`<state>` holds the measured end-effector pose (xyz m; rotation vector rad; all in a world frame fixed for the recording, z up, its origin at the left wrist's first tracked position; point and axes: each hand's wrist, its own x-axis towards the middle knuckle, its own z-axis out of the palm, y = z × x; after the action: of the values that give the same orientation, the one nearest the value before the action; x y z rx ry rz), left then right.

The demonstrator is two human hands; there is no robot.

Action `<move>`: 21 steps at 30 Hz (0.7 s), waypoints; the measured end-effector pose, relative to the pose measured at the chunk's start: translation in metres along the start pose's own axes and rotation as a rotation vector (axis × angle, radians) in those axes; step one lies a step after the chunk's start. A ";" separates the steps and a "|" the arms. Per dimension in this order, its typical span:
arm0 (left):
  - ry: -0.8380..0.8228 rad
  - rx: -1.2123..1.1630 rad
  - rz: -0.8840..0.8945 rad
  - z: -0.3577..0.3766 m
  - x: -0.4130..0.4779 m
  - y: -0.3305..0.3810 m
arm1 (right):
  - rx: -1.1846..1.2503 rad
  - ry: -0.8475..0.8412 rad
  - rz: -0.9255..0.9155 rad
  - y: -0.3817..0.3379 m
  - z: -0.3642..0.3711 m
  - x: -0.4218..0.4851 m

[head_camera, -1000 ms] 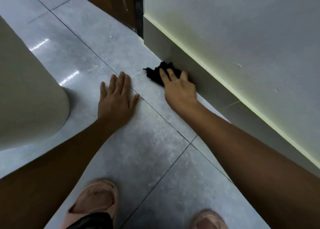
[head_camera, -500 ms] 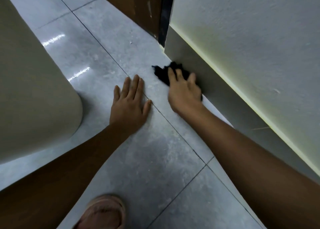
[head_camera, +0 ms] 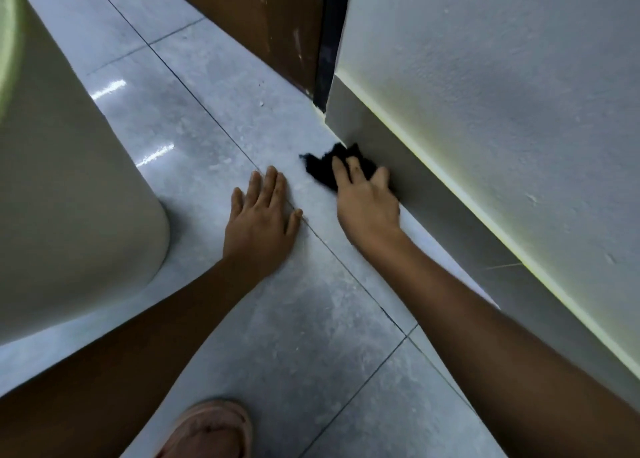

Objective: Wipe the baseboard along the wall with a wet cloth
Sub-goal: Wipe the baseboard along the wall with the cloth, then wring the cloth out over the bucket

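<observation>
Right hand (head_camera: 367, 205) presses black cloth (head_camera: 322, 170) against baseboard (head_camera: 433, 194) (left hand (head_camera: 259, 222) flat, fingers spread).

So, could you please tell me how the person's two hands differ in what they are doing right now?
The left hand lies flat and empty on the floor tile, fingers spread; the right hand presses a black cloth. The left hand sits away from the wall, while the right hand is at the grey baseboard, near its end. Both are bare and palm-down.
</observation>
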<state>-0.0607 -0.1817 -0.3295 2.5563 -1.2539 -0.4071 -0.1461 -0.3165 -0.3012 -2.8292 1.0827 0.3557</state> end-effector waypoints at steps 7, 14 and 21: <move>-0.065 -1.165 -0.512 -0.020 -0.014 0.066 | 0.656 0.080 0.002 0.023 0.004 -0.047; -0.469 -1.607 -0.527 -0.073 -0.023 0.088 | 0.644 -0.001 -0.056 -0.002 -0.051 -0.103; -0.315 -1.650 -0.455 -0.181 -0.050 0.114 | 1.158 0.065 -0.029 0.012 -0.171 -0.139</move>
<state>-0.1071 -0.1895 -0.1147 1.2316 -0.0435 -1.2608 -0.2228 -0.2644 -0.1007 -1.8058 0.8312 -0.2995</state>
